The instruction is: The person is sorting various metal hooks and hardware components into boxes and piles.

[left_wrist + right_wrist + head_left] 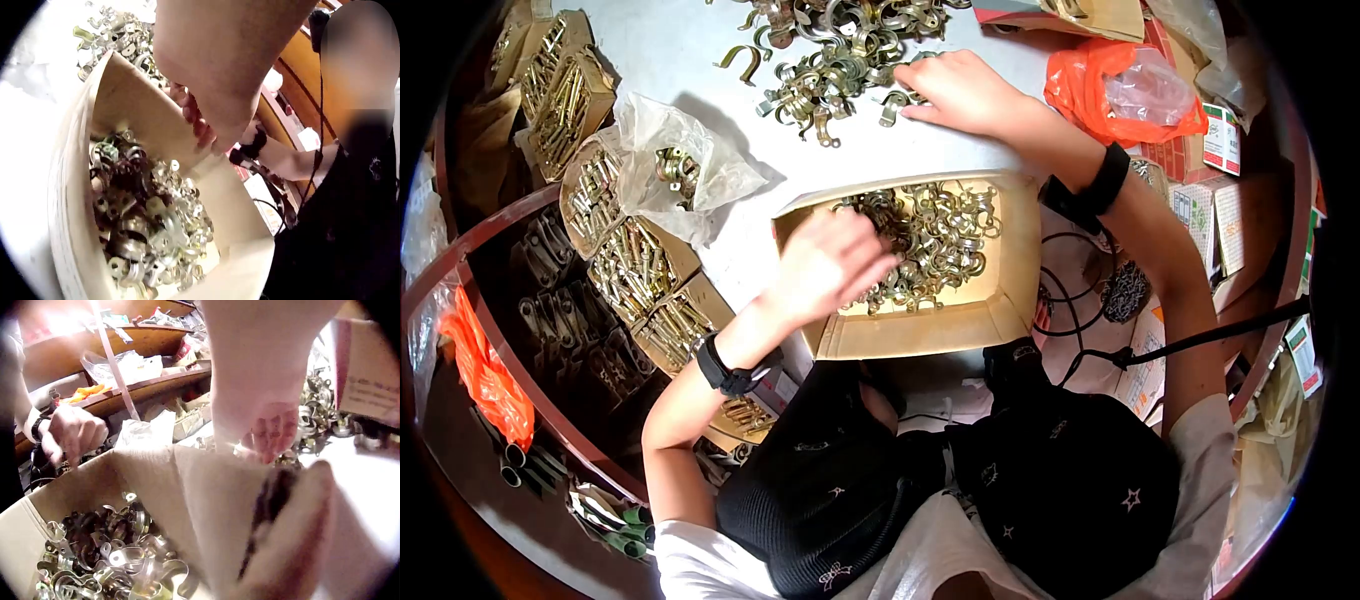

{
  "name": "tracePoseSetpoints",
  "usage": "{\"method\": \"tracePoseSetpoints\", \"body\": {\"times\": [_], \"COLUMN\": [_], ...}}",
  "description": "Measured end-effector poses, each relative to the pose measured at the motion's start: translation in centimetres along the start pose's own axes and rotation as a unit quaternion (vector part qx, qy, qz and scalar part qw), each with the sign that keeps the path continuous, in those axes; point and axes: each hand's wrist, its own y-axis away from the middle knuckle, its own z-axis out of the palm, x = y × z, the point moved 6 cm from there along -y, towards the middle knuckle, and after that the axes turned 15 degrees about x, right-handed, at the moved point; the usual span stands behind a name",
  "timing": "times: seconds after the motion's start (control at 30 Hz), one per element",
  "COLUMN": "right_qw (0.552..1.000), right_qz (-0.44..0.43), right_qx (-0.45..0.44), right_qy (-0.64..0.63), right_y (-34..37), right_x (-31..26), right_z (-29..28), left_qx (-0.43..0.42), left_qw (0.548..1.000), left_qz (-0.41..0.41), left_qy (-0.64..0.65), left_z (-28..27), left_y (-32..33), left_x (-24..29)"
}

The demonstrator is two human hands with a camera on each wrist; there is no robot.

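A cardboard box (920, 335) sits at the person's knees, partly filled with shiny metal pipe clamps (960, 240), some of them darker. Over its left side is the left hand (832, 262), blurred, palm down, fingers loosely bent above the clamps. Nothing shows in its grasp in the left wrist view. Beyond the box, a loose pile of pipe clamps (830, 80) lies on the white tabletop (730, 120). At the pile's right edge the right hand (965, 95) has a pipe clamp (890, 108) between thumb and curled fingers. Its palm side is hidden from above.
Cartons of long bolts (635, 265) line the left side, near a clear plastic bag (690, 165) with clamps inside. An orange bag (1120, 95) and small printed boxes (1220, 225) stand at the right. A black cable (1200, 335) crosses below the right forearm. A curved rail (530, 385) borders the left.
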Motion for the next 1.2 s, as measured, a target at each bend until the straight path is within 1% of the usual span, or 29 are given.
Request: {"method": "tracePoseSetpoints", "body": {"times": [0.03,0.07,0.13,0.17,0.2,0.23,0.27,0.3,0.37,0.43,0.5,0.53,0.57,0.6,0.63,0.67,0.7,0.77,0.8,0.83,0.87,0.93,1.0,1.03,1.07,1.1,1.13,1.17,1.2], "right_qw": [1.0,1.0,0.999,0.999,0.998,0.996,0.996,0.996,0.996,0.987,0.974,0.956,0.946,0.939,0.927,0.93,0.928,0.926,0.926,0.925,0.933,0.957,0.986,0.99,0.991,0.991,0.994,0.995,0.995], "right_qz": [-0.018,-0.019,-0.019,-0.019,-0.042,-0.065,-0.065,-0.068,-0.073,-0.037,0.008,0.022,-0.034,-0.061,-0.066,-0.104,-0.116,-0.13,-0.11,-0.09,-0.072,-0.028,-0.008,-0.034,-0.059,-0.056,-0.078,-0.1,-0.098], "right_qx": [0.019,0.019,-0.033,-0.033,-0.036,-0.039,-0.038,-0.042,-0.044,0.006,-0.054,-0.123,-0.054,-0.085,-0.159,-0.191,-0.198,-0.206,-0.223,-0.24,-0.202,-0.112,-0.013,0.028,0.069,0.068,0.04,0.011,0.01], "right_qy": [0.0,0.0,0.011,0.011,0.028,0.044,0.044,0.037,0.026,-0.154,-0.222,-0.266,-0.319,-0.328,-0.333,-0.296,-0.293,-0.29,-0.285,-0.281,-0.288,-0.266,-0.166,-0.133,-0.099,-0.099,-0.061,-0.023,-0.024], "right_y": [0.0,-0.2,-0.5,-0.7,-0.8,-0.9,-0.9,-0.8,-0.7,-0.2,0.8,1.6,2.8,4.2,5.3,6.7,8.0,8.5,8.4,8.1,7.1,4.1,1.3,0.0,-1.1,-1.8,-2.3,-2.5,-2.6], "right_x": [0.1,-0.1,-0.4,-0.5,-0.7,-1.0,-1.0,-1.0,-1.7,-3.5,-6.2,-7.8,-9.4,-11.0,-12.4,-13.5,-13.9,-14.3,-13.7,-13.2,-12.4,-9.6,-6.2,-4.8,-3.6,-2.7,-2.2,-1.8,-1.3], "right_z": [0.3,0.3,1.1,1.5,2.1,2.2,2.1,2.0,0.3,-3.8,-6.9,-7.8,-8.7,-8.3,-7.7,-6.7,-5.2,-4.5,-4.0,-3.8,-4.4,-6.3,-7.2,-7.2,-7.2,-6.4,-5.2,-3.8,-2.5], "left_qx": [0.038,0.075,0.083,0.036,0.036,0.018,-0.001,0.004,0.001,-0.01,-0.012,-0.014,-0.011,-0.003,-0.01,-0.018,-0.017,-0.026,-0.024,-0.054,-0.083,-0.089,-0.125,-0.125,-0.103,-0.083,-0.084,-0.061,-0.037], "left_qw": [0.998,0.992,0.983,0.987,0.987,0.992,0.994,0.992,0.993,0.993,0.992,0.992,0.987,0.987,0.985,0.983,0.983,0.986,0.986,0.984,0.981,0.978,0.974,0.974,0.978,0.981,0.981,0.984,0.984], "left_qz": [-0.018,-0.037,-0.038,-0.049,-0.048,-0.07,-0.092,-0.108,-0.104,-0.103,-0.106,-0.105,-0.145,-0.129,-0.12,-0.111,-0.11,-0.091,-0.092,-0.097,-0.102,-0.1,-0.135,-0.133,-0.131,-0.131,-0.13,-0.151,-0.173], "left_qy": [-0.048,-0.097,-0.161,-0.147,-0.147,-0.105,-0.062,-0.061,-0.057,-0.056,-0.063,-0.069,-0.06,-0.098,-0.122,-0.146,-0.146,-0.138,-0.14,-0.142,-0.145,-0.159,-0.135,-0.133,-0.125,-0.116,-0.115,-0.076,-0.038], "left_z": [-0.8,-1.7,-2.2,-1.7,-1.2,-0.7,-0.3,-0.3,-0.6,-0.9,-1.0,-1.0,-1.1,-1.1,-1.0,-0.9,-0.7,0.0,0.3,1.0,1.7,2.5,3.2,3.2,2.7,2.2,1.6,0.4,-0.8], "left_y": [-0.6,-1.3,-2.5,-2.1,-1.6,-1.3,-1.1,-0.7,-0.3,0.1,0.4,0.4,0.1,0.0,-0.3,-0.7,-1.2,-2.2,-2.5,-2.5,-2.5,-2.5,-2.6,-2.8,-3.1,-3.2,-3.4,-3.9,-4.3], "left_x": [-1.1,-2.1,-3.2,-4.3,-4.5,-4.5,-4.5,-4.2,-3.8,-3.7,-5.0,-5.9,-6.9,-7.9,-8.5,-8.9,-9.1,-9.1,-9.4,-10.0,-10.6,-11.6,-12.2,-12.1,-11.8,-11.5,-11.1,-10.3,-9.5]}}
